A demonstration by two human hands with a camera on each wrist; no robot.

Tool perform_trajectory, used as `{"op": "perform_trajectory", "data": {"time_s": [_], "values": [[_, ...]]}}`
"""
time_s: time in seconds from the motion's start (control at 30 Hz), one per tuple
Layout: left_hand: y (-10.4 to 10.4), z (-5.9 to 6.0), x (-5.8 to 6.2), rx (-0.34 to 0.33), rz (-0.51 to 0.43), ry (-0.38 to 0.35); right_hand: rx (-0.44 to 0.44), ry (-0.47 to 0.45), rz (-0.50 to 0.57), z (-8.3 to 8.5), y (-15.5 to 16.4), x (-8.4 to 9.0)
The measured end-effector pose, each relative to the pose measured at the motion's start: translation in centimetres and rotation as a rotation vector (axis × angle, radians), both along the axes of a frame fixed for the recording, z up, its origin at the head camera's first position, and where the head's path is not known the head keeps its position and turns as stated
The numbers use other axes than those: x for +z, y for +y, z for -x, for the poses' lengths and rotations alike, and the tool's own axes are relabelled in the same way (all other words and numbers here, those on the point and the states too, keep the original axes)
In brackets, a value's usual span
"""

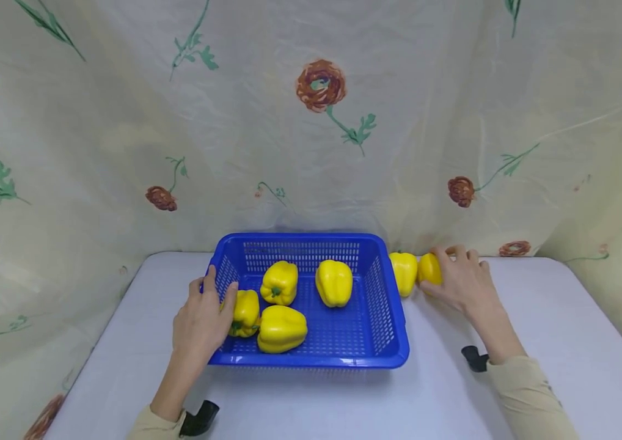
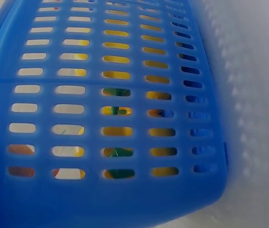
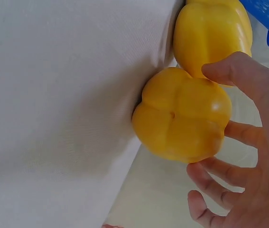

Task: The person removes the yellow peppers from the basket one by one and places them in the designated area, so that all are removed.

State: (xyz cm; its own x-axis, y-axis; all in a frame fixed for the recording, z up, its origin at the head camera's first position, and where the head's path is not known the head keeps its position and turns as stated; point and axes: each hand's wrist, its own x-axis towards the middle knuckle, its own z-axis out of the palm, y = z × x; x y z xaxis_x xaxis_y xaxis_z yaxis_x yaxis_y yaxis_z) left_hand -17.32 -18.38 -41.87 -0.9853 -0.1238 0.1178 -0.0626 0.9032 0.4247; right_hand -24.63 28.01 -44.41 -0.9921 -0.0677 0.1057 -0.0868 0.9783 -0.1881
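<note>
A blue plastic basket [image 1: 311,362] with slotted walls stands on the table. My left hand [image 1: 201,321] grips its left rim, thumb on the inner side; the left wrist view shows the basket wall [image 2: 101,199] from outside. Several yellow bell peppers lie in the basket, including one pepper [image 1: 245,313] beside the left thumb and another [image 1: 334,283] further right. Outside the right wall, my right hand [image 1: 465,284] holds a yellow bell pepper [image 3: 181,116] between thumb and fingers. Touching it on the basket side is a second loose pepper [image 3: 210,33].
A white cloth [image 1: 454,391] covers the table. Behind it hangs a pale flower-patterned curtain [image 1: 256,122], close to the basket's back rim. Black wrist mounts [image 1: 200,418] sit at both wrists.
</note>
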Motion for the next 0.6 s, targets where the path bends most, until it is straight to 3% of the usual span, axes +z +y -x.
{"op": "perform_trajectory", "data": {"time_s": [0.43,0.6], "values": [[0.09,0.17,-0.29,-0.004,-0.012,0.013,-0.010,-0.080,0.075,-0.04,0.27,0.53],[-0.02,0.21,-0.29,-0.003,-0.002,0.007,-0.004,-0.065,0.062,-0.21,0.27,0.55]]}}
